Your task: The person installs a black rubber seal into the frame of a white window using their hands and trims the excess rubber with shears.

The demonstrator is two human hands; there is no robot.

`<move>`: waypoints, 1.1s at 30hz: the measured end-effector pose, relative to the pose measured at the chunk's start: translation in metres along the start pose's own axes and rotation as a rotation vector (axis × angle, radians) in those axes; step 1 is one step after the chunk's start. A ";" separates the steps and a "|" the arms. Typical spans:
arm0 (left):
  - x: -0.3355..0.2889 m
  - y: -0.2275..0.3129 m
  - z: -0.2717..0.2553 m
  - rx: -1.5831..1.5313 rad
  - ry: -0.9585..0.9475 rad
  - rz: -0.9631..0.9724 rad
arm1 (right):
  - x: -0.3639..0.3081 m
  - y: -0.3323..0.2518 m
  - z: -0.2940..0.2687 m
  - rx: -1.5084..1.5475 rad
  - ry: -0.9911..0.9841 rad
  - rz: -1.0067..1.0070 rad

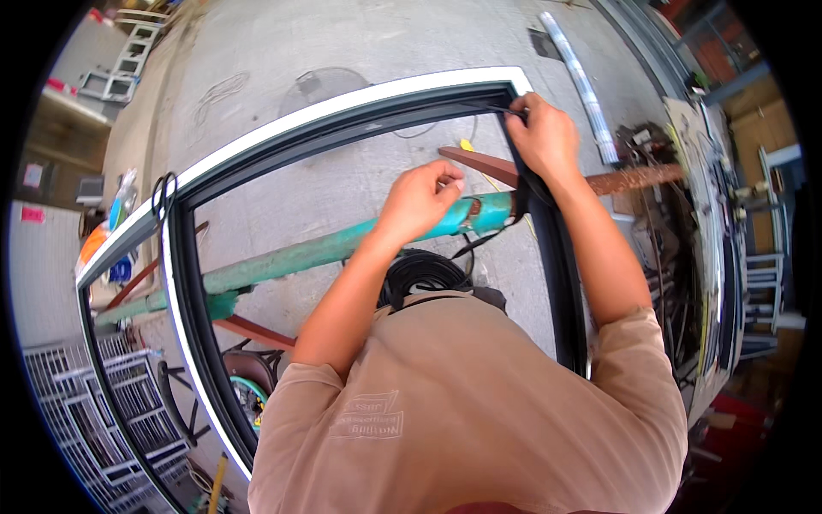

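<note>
A window frame (342,101), white outside with dark channels inside, lies across a green pipe (300,259). At its far right corner my right hand (545,135) is closed, pinching a black rubber gasket strip (505,110) against the channel. More of the strip hangs along the right side of the frame and past the pipe, toward a black coil (428,272) by my waist. My left hand (419,199) hovers above the pipe inside the frame opening, its fingers curled in toward the thumb, with nothing visible in them.
Rusty brown bars (479,163) support the work along with the pipe. A wrapped silvery tube (580,86) lies on the concrete floor (265,43) beyond the frame. Scrap metal lengths (664,248) crowd the right side. White metal grilles (103,420) stand at the left.
</note>
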State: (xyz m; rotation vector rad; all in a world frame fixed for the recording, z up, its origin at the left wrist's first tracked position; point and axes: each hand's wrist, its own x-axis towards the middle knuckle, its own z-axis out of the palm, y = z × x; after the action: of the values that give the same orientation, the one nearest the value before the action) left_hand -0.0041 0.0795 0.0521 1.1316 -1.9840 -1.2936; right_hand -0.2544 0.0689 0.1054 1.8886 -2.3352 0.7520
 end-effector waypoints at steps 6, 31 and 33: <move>-0.060 0.000 -0.063 -0.026 0.262 0.007 | -0.025 0.003 -0.012 -0.270 -0.032 -0.217; -0.318 -0.120 -0.411 0.257 1.077 -0.164 | 0.076 0.125 -0.014 -0.320 -0.005 0.271; -0.299 -0.096 -0.393 0.690 1.053 -0.288 | 0.063 0.178 -0.024 -0.397 -0.012 0.193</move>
State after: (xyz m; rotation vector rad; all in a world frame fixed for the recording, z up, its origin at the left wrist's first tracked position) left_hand 0.4899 0.1251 0.1351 1.9214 -1.4292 0.0634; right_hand -0.4423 0.0459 0.0875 1.5231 -2.4687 0.2552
